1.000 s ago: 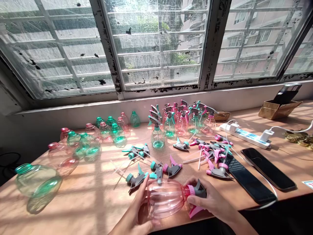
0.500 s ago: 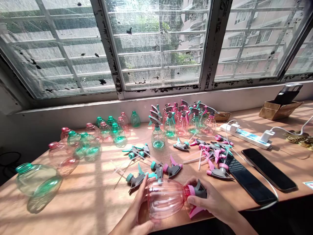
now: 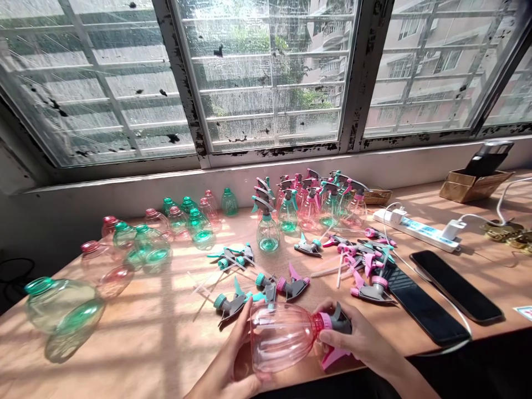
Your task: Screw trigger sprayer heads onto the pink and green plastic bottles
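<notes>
A clear pink spray bottle (image 3: 280,339) lies sideways between my hands at the table's front edge. My left hand (image 3: 239,354) is wrapped round its base end. My right hand (image 3: 353,338) grips the neck end, with fingers at the pink collar of the grey and pink spray head (image 3: 332,324). The spray head sits on the bottle's mouth; how tightly, I cannot tell. Just beyond my left hand lie loose grey and teal spray heads (image 3: 230,302), with a grey and pink one (image 3: 294,285) beside them. More pink spray heads (image 3: 366,257) are heaped to the right.
Headless green and pink bottles (image 3: 152,249) stand along the left. Bottles with spray heads (image 3: 310,208) cluster at the back. To the right are two phones (image 3: 457,285), a white power strip (image 3: 419,230) with cables and a cardboard box (image 3: 469,185). Windows (image 3: 270,77) rise behind the table.
Almost nothing differs. Both hands keep their hold on the pink spray bottle, and the view has shifted very slightly.
</notes>
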{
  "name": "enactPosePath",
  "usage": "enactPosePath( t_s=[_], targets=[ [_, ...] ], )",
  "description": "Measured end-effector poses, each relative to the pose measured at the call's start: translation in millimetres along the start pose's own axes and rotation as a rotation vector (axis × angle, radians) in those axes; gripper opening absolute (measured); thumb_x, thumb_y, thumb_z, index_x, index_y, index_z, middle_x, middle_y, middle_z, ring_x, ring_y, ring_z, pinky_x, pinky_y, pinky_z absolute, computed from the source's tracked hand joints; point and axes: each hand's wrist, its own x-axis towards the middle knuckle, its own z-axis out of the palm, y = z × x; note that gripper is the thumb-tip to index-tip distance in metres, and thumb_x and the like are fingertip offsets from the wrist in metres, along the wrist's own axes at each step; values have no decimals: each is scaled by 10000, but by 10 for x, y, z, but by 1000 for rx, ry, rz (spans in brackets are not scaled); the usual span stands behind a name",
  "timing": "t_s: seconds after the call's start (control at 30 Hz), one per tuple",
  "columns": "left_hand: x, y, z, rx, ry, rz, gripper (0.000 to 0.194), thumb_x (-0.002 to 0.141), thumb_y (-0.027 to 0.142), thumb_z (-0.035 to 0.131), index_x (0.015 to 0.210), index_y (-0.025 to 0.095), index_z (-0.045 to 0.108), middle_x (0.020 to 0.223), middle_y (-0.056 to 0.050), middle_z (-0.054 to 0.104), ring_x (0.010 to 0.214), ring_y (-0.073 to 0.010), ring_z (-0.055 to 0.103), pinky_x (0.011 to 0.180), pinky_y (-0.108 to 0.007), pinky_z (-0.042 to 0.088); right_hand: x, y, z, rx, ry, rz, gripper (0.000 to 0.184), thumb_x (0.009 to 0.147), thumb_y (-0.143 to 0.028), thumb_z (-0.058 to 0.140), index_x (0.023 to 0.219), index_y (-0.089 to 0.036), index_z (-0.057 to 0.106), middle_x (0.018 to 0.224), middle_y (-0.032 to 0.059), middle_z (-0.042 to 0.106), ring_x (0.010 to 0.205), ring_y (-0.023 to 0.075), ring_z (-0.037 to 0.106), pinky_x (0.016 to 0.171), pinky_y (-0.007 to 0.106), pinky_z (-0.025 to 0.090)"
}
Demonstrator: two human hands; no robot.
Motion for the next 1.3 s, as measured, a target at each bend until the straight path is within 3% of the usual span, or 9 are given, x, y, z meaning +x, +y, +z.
enactPosePath(
  t_s=[0.1, 0.27, 0.43, 0.53, 0.63, 0.77, 0.93, 1.07, 1.3],
  targets=[
    [-26, 21, 3, 27, 8, -39, 926, 987, 421, 748, 1693, 475, 152, 1837, 9, 157, 1673, -388, 151, 1319, -500, 296, 2, 18, -6, 13, 11, 9, 476, 796, -520, 923, 1015, -172, 683, 785, 16, 760, 720, 227, 761, 696, 344, 598],
    [4, -81, -62, 126, -9, 75, 832, 1065, 494, 584, 1711, 427, 65, 1837, -61, 137, 1640, -393, 278, 1295, -509, 332, -6, -7, 4, 18, 5, 4, 457, 795, -494, 931, 1007, -173, 683, 791, 16, 762, 724, 225, 763, 686, 340, 594],
    [-22, -6, -43, 99, -29, -22, 995, 990, 427, 743, 1705, 459, 52, 1837, -1, 153, 1673, -381, 152, 1320, -526, 294, -5, 1, 13, 61, -26, 20, 459, 816, -494, 917, 1018, -174, 657, 772, 18, 781, 713, 220, 774, 708, 350, 605],
    [-38, 69, -1, 70, -20, -29, 937, 982, 438, 753, 1692, 493, 143, 1830, 31, 190, 1679, -380, 100, 1335, -511, 272, -2, 20, 7, 37, 1, 19, 485, 798, -503, 928, 1027, -178, 651, 780, 15, 779, 710, 216, 764, 685, 341, 594],
    [-24, 78, 8, 90, -3, 7, 846, 1015, 467, 696, 1686, 496, 181, 1832, 17, 180, 1670, -376, 175, 1327, -485, 288, -4, 21, 2, 41, 5, 36, 508, 787, -513, 935, 1032, -177, 643, 769, 16, 780, 701, 215, 763, 688, 340, 588],
    [14, 27, -17, 141, 7, 37, 790, 1079, 484, 561, 1705, 455, 79, 1839, -41, 146, 1623, -365, 336, 1316, -494, 290, -8, 20, -4, 2, 45, 34, 528, 753, -513, 957, 1030, -168, 671, 755, -6, 751, 686, 207, 747, 670, 321, 570],
    [-7, -15, -46, 75, -50, 29, 1019, 973, 397, 778, 1672, 530, 49, 1835, 29, 170, 1666, -349, 211, 1323, -504, 274, -4, 27, -4, -19, 62, 14, 516, 743, -519, 958, 1018, -173, 691, 777, -9, 734, 704, 218, 745, 687, 345, 597],
    [-44, -42, -67, 112, -13, -7, 954, 971, 396, 778, 1683, 501, 152, 1831, 37, 184, 1679, -352, 149, 1354, -512, 175, -1, 20, 2, -5, 45, 15, 498, 757, -503, 954, 1016, -172, 687, 775, -5, 736, 709, 211, 745, 684, 336, 595],
    [23, -174, -107, 111, -52, 59, 886, 1056, 449, 624, 1689, 495, 6, 1841, -22, 128, 1635, -368, 305, 1278, -526, 355, -5, 28, 2, 51, 12, 19, 482, 779, -488, 944, 1022, -170, 675, 792, -9, 731, 707, 189, 728, 712, 344, 614]
  ],
)
